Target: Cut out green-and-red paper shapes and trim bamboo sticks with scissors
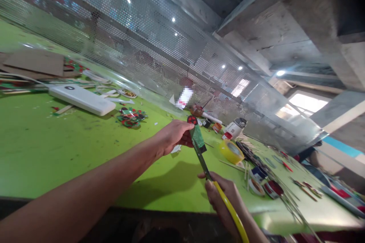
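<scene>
Near the middle of the view, my left hand (178,133) pinches a small green piece (197,136) that has a red and black round top and a dark lower end. My right hand (224,197) is wrapped round the yellow handle of the scissors (204,165). The scissor blades point up and away, and their tips meet or overlap the green piece beside my left fingers. Whether the blades are cutting into it cannot be made out. Both hands are above the green table (85,163), near its front edge.
A white power bank (82,99) and a pile of red and green scraps (131,117) are at the left. Yellow tape (231,152), paint pots (273,189), thin sticks and a white bottle (236,127) stand at the right. Behind is a perforated metal screen (148,38).
</scene>
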Tool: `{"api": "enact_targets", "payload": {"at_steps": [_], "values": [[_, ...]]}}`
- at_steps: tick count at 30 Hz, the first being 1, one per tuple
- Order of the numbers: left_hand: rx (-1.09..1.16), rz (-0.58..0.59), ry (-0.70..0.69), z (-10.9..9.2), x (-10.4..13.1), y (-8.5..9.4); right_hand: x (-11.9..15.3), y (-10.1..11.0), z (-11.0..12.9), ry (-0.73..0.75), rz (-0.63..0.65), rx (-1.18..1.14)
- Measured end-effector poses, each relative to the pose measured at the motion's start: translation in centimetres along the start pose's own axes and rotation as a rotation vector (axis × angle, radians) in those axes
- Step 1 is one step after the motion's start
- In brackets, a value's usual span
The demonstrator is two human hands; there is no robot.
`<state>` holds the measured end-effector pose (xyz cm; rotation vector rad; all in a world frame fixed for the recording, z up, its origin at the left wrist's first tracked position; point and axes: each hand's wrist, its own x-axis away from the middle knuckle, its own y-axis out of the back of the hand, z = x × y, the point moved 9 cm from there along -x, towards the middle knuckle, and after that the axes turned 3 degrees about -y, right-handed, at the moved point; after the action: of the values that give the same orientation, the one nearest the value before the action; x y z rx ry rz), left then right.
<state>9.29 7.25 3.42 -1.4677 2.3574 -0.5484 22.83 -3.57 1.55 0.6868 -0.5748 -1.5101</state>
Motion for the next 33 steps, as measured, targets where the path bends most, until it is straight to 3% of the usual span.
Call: {"api": "enact_targets", "payload": {"at_steps": [33], "values": [[-0.019, -0.023, 0.028, 0.25, 0.12, -0.05, 0.61, -0.07, 0.30, -0.050, 0.020, -0.080]]}}
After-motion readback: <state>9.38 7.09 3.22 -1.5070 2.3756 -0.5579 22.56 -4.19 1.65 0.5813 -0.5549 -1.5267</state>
